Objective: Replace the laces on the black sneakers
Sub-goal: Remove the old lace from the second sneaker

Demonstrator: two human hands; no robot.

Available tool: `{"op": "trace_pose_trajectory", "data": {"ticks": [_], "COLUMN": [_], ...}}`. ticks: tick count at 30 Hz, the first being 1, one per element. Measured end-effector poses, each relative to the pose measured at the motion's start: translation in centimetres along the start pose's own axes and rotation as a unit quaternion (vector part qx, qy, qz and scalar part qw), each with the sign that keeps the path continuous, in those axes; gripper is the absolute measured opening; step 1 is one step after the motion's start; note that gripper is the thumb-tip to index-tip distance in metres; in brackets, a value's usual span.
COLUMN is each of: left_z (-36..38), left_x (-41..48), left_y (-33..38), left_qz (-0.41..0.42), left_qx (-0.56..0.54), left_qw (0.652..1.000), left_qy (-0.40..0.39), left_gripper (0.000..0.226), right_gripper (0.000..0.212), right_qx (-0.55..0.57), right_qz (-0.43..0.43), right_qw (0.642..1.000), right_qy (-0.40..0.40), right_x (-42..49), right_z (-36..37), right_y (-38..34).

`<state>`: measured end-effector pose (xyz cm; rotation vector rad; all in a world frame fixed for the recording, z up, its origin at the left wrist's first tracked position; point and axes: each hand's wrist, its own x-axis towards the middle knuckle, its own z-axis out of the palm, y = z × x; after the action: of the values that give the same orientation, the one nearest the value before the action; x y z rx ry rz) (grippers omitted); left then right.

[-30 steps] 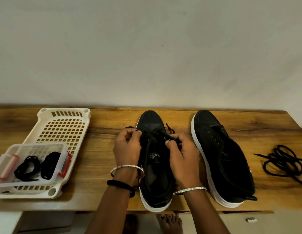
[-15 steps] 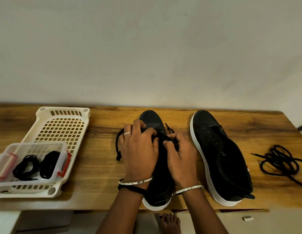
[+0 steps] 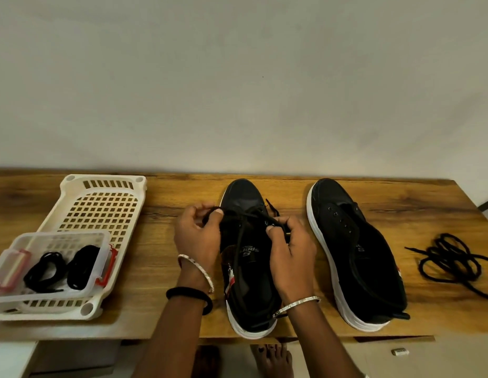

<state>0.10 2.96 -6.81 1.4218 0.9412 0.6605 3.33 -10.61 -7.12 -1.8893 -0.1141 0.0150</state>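
Observation:
Two black sneakers with white soles stand on the wooden table, toes pointing away from me. The left sneaker (image 3: 248,271) has a black lace (image 3: 251,214) threaded near its toe. My left hand (image 3: 198,234) pinches one end of that lace at the shoe's left side. My right hand (image 3: 290,246) grips the lace at the right row of eyelets. The right sneaker (image 3: 354,249) has bare eyelets and no lace. A loose black lace (image 3: 452,261) lies tangled on the table to its right.
A cream perforated basket (image 3: 101,208) sits at the left, with a clear plastic box (image 3: 50,264) on it that contains coiled black laces (image 3: 63,267). The table's front edge is just below my wrists. My bare feet show on the floor underneath.
My left hand has come off the top of the left sneaker and moved left, drawing the lace end out sideways. My right hand stays at the eyelets.

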Motion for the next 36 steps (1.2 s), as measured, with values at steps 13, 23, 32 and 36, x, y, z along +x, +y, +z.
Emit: {"op": "trace_pose_trajectory", "data": {"ticks": [13, 23, 32, 36], "left_z": [2.0, 1.6, 0.9, 1.4], "left_x": [-3.2, -1.6, -1.6, -2.4], "left_y": [0.4, 0.1, -0.1, 0.8], "left_qz": [0.264, -0.03, 0.134, 0.281], "left_qx": [0.467, -0.095, 0.273, 0.354], "left_qw": [0.839, 0.995, 0.949, 0.892], "left_qy": [-0.089, -0.016, 0.081, 0.002], "left_gripper": [0.024, 0.007, 0.022, 0.015], "right_gripper": [0.016, 0.012, 0.011, 0.008], "right_qx": [0.003, 0.022, 0.016, 0.015], "right_qz": [-0.009, -0.003, 0.003, -0.004], "right_qw": [1.0, 1.0, 1.0, 1.0], "right_qy": [-0.001, 0.009, 0.005, 0.004], "right_x": [-0.2, -0.2, 0.0, 0.0], "right_z": [0.2, 0.2, 0.1, 0.0], "right_y": [-0.2, -0.3, 0.0, 0.1]}}
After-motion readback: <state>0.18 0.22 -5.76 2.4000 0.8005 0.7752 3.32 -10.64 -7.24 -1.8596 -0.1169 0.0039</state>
